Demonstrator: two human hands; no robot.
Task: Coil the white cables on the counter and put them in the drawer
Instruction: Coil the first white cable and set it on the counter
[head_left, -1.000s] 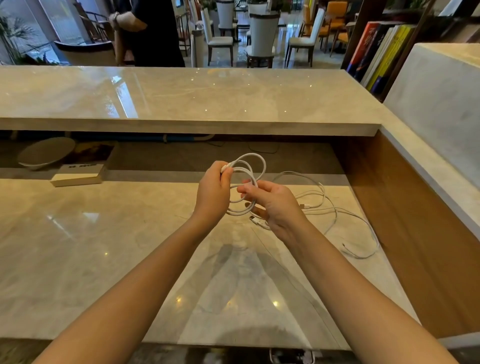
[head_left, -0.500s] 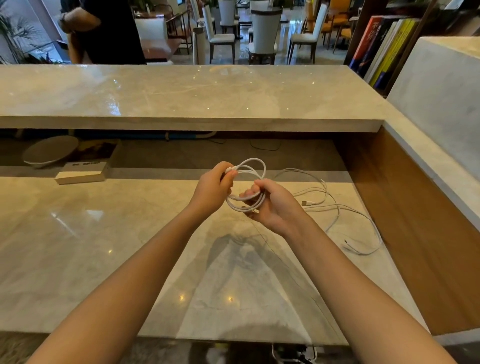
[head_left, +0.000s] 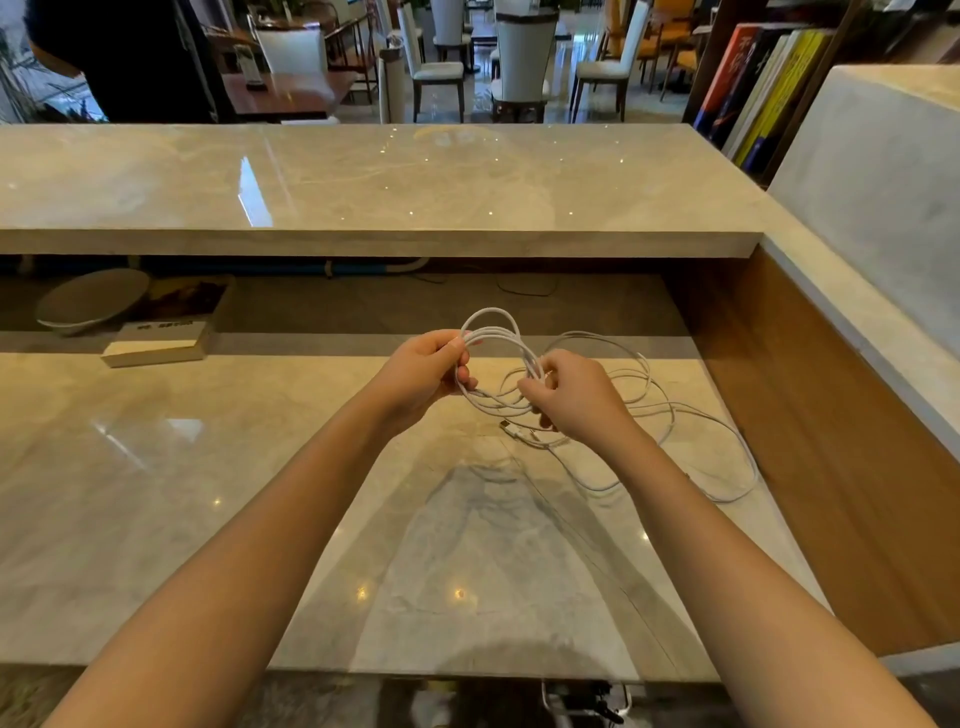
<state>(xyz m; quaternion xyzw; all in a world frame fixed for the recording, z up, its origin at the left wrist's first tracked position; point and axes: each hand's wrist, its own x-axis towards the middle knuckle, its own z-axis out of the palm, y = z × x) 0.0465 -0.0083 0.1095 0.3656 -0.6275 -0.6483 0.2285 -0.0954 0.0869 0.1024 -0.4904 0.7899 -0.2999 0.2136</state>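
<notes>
A white cable coil (head_left: 493, 332) of several loops is held above the marble counter (head_left: 208, 493). My left hand (head_left: 421, 374) pinches the coil's left side between thumb and fingers. My right hand (head_left: 576, 395) grips the loops on the right side. A plug end (head_left: 511, 428) dangles just below my right hand. Loose white cable (head_left: 691, 431) trails from my right hand and sprawls in wide loops over the counter's right part, up to the wooden side wall. No drawer shows in the head view.
A raised marble ledge (head_left: 363, 208) runs across the back. Under it on the left stand a shallow bowl (head_left: 88, 301) and a boxed book (head_left: 156, 343). A wooden panel (head_left: 831, 441) closes the right side. A person (head_left: 130, 57) stands beyond the ledge.
My right hand has drawn more cable round the coil and now grips it on the right side. The coil has gained loops. The person behind the ledge has moved left.
</notes>
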